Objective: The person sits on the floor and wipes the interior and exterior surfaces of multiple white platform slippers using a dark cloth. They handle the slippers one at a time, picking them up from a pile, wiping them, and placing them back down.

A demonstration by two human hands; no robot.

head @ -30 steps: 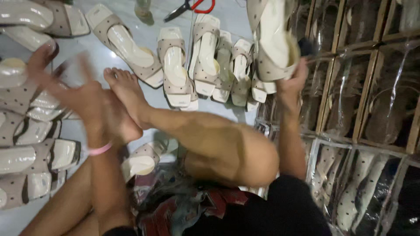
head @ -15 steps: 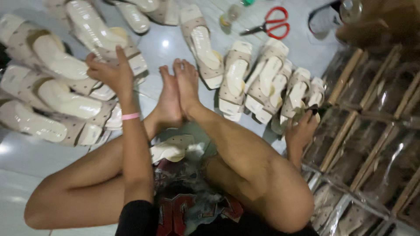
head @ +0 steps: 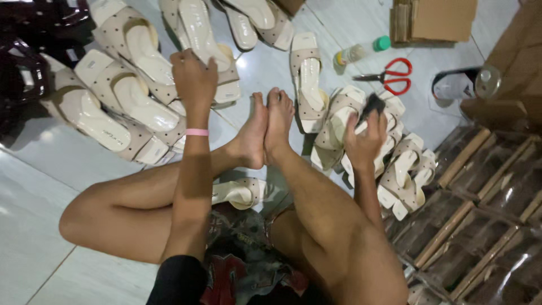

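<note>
A pale tiled floor [head: 68, 169] carries everything. Beige sandals [head: 121, 93] lie in rows under and beside the left hand [head: 193, 79]; more sandals [head: 403, 175] are heaped by the right hand [head: 364, 138]. Beyond that hand lie red scissors [head: 392, 76], a small bottle [head: 361, 52] and flattened cardboard [head: 435, 20], possibly boxes.

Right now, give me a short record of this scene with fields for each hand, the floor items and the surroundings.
left hand: resting on a beige dotted sandal in the left pile
right hand: gripping a small dark object against a sandal in the right pile
floor items: red-handled scissors, small green-capped bottle
surroundings: cardboard box, clear-wrapped packs at right
</note>
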